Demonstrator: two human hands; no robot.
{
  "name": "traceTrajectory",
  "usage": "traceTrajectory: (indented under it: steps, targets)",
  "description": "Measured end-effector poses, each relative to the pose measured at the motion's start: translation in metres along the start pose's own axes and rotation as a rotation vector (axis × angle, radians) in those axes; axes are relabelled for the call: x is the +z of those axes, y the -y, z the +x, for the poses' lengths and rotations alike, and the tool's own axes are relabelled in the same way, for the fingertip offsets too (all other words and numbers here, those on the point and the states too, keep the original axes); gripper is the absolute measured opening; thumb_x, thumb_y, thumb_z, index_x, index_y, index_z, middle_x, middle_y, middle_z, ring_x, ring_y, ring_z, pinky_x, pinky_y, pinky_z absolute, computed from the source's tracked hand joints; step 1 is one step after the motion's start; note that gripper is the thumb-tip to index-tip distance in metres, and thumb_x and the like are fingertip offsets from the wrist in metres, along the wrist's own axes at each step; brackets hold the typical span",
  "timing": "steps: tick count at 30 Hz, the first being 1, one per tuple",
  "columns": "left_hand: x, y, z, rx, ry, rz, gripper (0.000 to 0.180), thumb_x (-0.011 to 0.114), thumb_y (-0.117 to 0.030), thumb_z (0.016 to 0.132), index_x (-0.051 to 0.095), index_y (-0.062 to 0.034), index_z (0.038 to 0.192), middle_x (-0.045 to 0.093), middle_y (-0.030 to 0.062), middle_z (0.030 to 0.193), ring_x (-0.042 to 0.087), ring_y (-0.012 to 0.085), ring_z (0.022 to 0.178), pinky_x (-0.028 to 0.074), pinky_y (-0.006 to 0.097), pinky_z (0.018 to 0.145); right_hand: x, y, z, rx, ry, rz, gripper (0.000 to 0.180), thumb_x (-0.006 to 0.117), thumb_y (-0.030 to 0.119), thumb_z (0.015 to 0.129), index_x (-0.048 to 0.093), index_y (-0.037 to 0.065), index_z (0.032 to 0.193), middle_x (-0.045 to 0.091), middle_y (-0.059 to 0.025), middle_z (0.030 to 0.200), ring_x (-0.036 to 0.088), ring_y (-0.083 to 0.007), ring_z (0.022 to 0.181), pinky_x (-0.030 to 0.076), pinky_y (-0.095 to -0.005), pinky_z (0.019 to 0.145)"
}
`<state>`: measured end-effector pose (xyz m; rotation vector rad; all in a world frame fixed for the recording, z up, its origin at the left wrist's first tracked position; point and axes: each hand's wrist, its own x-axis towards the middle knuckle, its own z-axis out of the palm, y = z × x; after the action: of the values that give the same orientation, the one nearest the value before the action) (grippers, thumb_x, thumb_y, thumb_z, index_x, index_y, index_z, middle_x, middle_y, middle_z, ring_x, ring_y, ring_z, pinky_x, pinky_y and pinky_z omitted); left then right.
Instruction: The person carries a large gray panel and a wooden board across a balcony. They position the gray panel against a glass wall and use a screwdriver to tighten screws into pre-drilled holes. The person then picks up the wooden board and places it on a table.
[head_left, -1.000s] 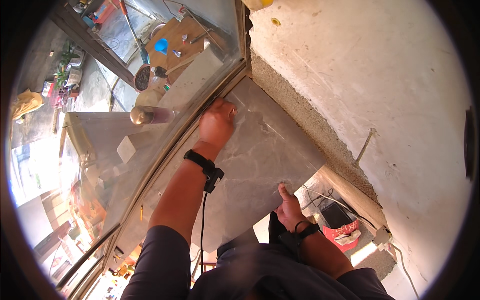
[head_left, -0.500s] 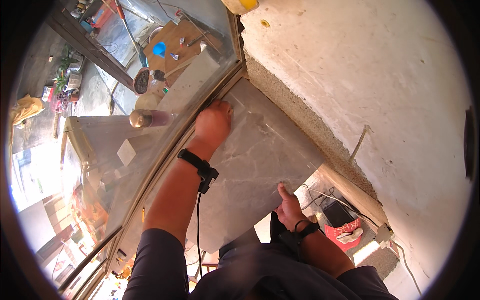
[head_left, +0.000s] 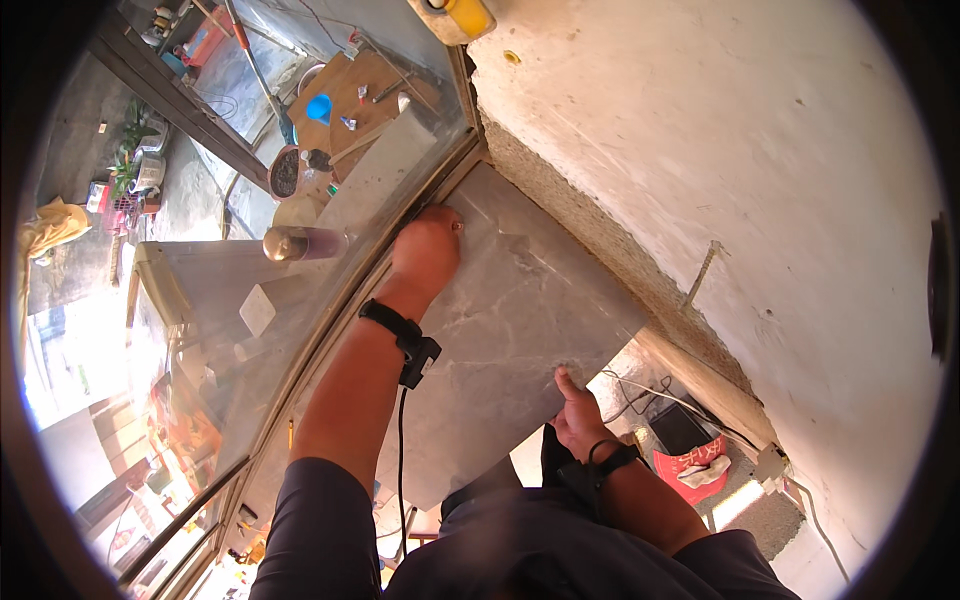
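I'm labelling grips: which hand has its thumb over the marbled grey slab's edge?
The right hand: its thumb lies on the marbled grey slab at the near edge, whereas the left hand is curled beside the window frame.

The left head-worn fisheye camera faces downward, viewing the left hand [head_left: 428,246] and right hand [head_left: 578,418] from close above.
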<state>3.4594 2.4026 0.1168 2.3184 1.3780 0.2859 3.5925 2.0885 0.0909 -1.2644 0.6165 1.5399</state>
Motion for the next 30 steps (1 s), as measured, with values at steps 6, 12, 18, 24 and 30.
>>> traceTrajectory:
  steps: [6,12,18,24,30]
  targets:
    - [-0.007,-0.007,-0.013,-0.081,-0.074,-0.119,0.014,0.062,-0.019,0.088,0.064,-0.0053,0.089,0.065,0.0172,0.088,0.062,0.0372,0.083,0.050,0.045,0.072,0.006,0.003,-0.006,-0.009,0.013,-0.056,0.050,0.067,0.039,0.090,0.051,0.006,0.124,0.062,-0.0096,0.120,0.059,-0.0267,0.111,0.048,-0.0451,0.094]
    - [-0.005,-0.004,-0.007,-0.198,0.021,-0.157,0.028,0.054,-0.027,0.094,0.063,-0.0023,0.086,0.064,0.0208,0.080,0.061,0.0411,0.078,0.048,0.048,0.071,0.004,0.000,-0.002,-0.025,0.026,-0.054,0.051,0.067,0.040,0.089,0.052,0.007,0.125,0.062,-0.0093,0.121,0.059,-0.0265,0.111,0.048,-0.0448,0.094]
    - [-0.002,-0.002,-0.002,-0.256,0.098,-0.214,0.028,0.055,-0.027,0.094,0.063,-0.0018,0.085,0.064,0.0173,0.075,0.062,0.0365,0.073,0.048,0.043,0.068,-0.001,-0.001,-0.001,-0.022,0.024,-0.058,0.052,0.067,0.040,0.090,0.051,0.006,0.126,0.061,-0.0096,0.122,0.059,-0.0265,0.112,0.047,-0.0445,0.095]
    - [-0.002,0.006,0.000,-0.327,0.197,-0.305,0.029,0.054,-0.032,0.093,0.063,-0.0047,0.089,0.065,0.0234,0.085,0.061,0.0434,0.083,0.049,0.049,0.074,0.005,0.000,-0.003,-0.022,0.004,-0.068,0.052,0.066,0.039,0.090,0.051,0.005,0.126,0.060,-0.0099,0.124,0.058,-0.0267,0.113,0.047,-0.0445,0.096]
    - [-0.001,0.007,0.002,-0.342,0.209,-0.342,0.029,0.055,-0.031,0.093,0.064,-0.0047,0.087,0.066,0.0211,0.083,0.062,0.0420,0.081,0.048,0.048,0.073,-0.001,-0.001,0.002,-0.029,0.042,-0.058,0.051,0.064,0.039,0.092,0.051,0.005,0.127,0.060,-0.0097,0.124,0.057,-0.0265,0.114,0.047,-0.0443,0.096]
